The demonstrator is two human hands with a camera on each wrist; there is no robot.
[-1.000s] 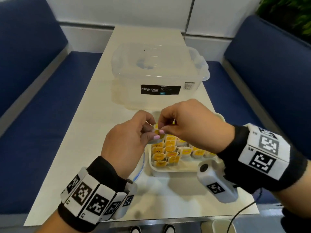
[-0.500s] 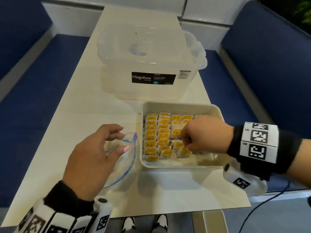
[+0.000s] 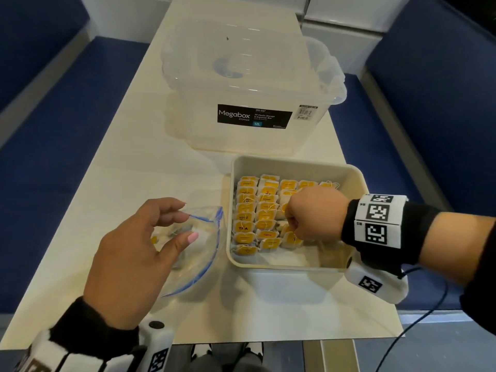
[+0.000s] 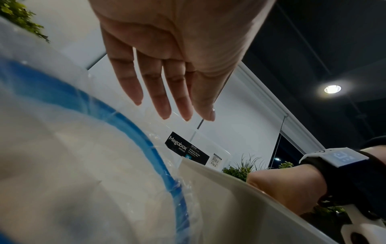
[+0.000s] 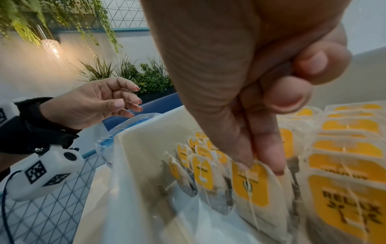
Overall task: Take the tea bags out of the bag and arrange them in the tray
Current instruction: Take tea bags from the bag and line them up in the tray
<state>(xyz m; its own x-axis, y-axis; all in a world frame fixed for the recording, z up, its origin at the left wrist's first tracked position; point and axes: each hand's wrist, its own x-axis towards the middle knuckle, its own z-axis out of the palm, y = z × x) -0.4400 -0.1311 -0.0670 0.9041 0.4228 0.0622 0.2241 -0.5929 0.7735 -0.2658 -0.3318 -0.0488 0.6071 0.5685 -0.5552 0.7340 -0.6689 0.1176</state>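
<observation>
On the pale table [image 3: 112, 183], beyond the cream tray [image 3: 295, 163], stands a clear storage box [image 3: 249, 84]. Left hand [image 3: 134, 261] hovers slack-fingered over the plastic bag [image 3: 204, 264]; right hand [image 3: 312, 216] pinches a tea bag [image 5: 250, 186] inside the tray.

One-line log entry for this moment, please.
step: placing | right hand: pinches tea bag in tray | left hand: open above bag | bag: tea bags left

Cream tray [image 3: 295, 165] sat near-right on table, packed with upright yellow-labelled tea bags [image 3: 248, 208] in rows; clear blue-zip bag [image 3: 206, 253] lay just left, few bags inside.
</observation>
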